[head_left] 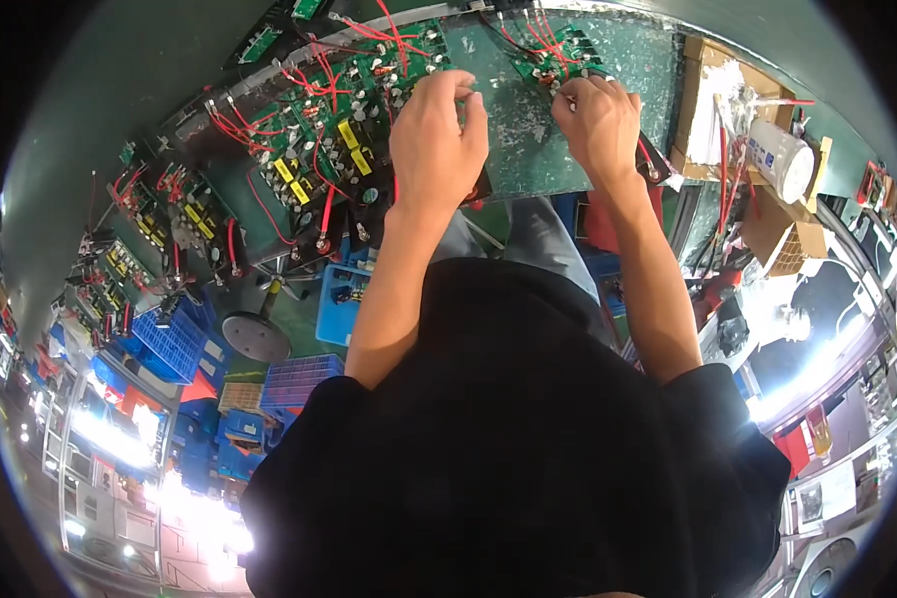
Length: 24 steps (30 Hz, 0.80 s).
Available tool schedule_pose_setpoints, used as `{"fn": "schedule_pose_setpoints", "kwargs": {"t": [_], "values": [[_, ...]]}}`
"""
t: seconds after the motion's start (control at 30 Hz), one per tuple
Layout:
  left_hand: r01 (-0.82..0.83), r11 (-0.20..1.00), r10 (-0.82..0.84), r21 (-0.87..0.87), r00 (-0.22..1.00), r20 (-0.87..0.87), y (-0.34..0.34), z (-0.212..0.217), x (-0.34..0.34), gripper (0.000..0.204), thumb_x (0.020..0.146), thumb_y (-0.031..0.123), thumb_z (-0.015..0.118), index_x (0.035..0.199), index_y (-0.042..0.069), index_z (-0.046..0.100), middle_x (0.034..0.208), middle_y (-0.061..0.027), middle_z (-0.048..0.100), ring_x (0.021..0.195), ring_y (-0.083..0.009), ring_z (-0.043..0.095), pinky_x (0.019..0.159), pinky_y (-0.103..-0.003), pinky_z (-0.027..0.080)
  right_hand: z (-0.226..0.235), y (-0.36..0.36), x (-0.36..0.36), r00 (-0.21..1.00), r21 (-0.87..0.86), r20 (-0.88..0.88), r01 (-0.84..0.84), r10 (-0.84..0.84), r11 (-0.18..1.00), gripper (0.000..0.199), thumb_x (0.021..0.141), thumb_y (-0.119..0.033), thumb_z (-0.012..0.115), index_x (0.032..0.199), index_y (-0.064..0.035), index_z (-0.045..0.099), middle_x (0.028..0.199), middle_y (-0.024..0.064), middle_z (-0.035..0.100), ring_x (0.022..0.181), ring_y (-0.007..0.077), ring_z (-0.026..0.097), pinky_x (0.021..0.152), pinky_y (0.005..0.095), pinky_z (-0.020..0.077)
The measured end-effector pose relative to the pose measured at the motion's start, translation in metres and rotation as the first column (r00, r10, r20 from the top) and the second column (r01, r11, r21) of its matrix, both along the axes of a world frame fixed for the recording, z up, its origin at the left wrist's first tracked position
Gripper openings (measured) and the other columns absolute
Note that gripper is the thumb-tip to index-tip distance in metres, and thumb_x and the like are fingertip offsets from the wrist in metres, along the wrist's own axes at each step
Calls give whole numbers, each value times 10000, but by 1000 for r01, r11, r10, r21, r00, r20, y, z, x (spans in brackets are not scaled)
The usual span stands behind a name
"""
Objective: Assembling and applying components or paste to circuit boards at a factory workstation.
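Note:
My left hand is over the right end of a row of green circuit boards with red wires and yellow components. Its fingers are loosely curled, a small gap separates thumb and forefinger, and nothing shows between them. Farther right, my right hand has its fingers closed at the near edge of a separate circuit board. Red wires rise from that board's far side. The hand hides the board's near part, along with its fingertips. A dark piece with a red lead sticks out beside the right wrist.
The worn green bench top lies between my hands. At the right stand an open cardboard box and a white tub. More wired boards lie at the left. Below the bench are a round stool and blue crates.

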<state>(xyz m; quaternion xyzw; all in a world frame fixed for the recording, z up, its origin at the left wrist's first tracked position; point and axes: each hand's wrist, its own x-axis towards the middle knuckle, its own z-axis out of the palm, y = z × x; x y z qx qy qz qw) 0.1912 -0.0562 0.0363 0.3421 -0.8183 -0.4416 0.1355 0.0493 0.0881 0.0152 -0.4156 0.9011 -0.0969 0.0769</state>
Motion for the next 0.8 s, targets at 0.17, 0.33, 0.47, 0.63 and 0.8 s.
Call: {"fn": "schedule_pose_setpoints", "kwargs": {"t": [0.17, 0.33, 0.47, 0.63, 0.8], "values": [[-30, 999, 30, 22, 1000, 6, -12, 2, 18, 162, 839, 84, 614, 992, 38, 581, 901, -113, 641, 782, -283, 641, 686, -376, 508, -4, -2, 2, 1000, 44, -1, 28, -28, 999, 115, 784, -196, 654, 799, -88, 689, 779, 70, 664, 773, 270, 615, 723, 413, 430], [-36, 998, 34, -43, 999, -39, -22, -2, 32, 149, 841, 72, 610, 984, 45, 579, 894, -107, 634, 763, -269, 640, 665, -368, 505, -2, -8, 7, 999, 75, 22, 29, -31, 997, 139, 784, -187, 652, 785, -50, 671, 765, 105, 662, 753, 302, 629, 708, 422, 448], [-21, 1000, 20, 18, 999, 40, -22, 0, 43, 142, 850, 83, 607, 984, 45, 582, 895, -103, 629, 732, -251, 643, 638, -354, 504, -4, -10, 7, 996, 88, 68, 47, -53, 995, 163, 785, -188, 648, 774, -25, 654, 751, 155, 652, 709, 352, 631, 666, 448, 479], [-19, 1000, 19, -3, 999, 28, -23, -4, 54, 157, 861, 97, 603, 1008, 47, 583, 903, -100, 630, 720, -243, 647, 626, -348, 506, 0, -23, -4, 991, 277, 133, -8, -30, 961, 171, 783, -187, 651, 795, -16, 651, 788, 184, 659, 733, 367, 640, 680, 445, 496], [-49, 998, 48, 36, 998, 37, -24, 4, 56, 177, 866, 104, 608, 1030, 43, 582, 920, -102, 631, 741, -238, 656, 634, -343, 514, 4, -18, -1, 986, 241, 135, 60, -95, 969, 189, 790, -217, 669, 827, -32, 654, 816, 179, 672, 775, 357, 653, 698, 432, 500]]}}
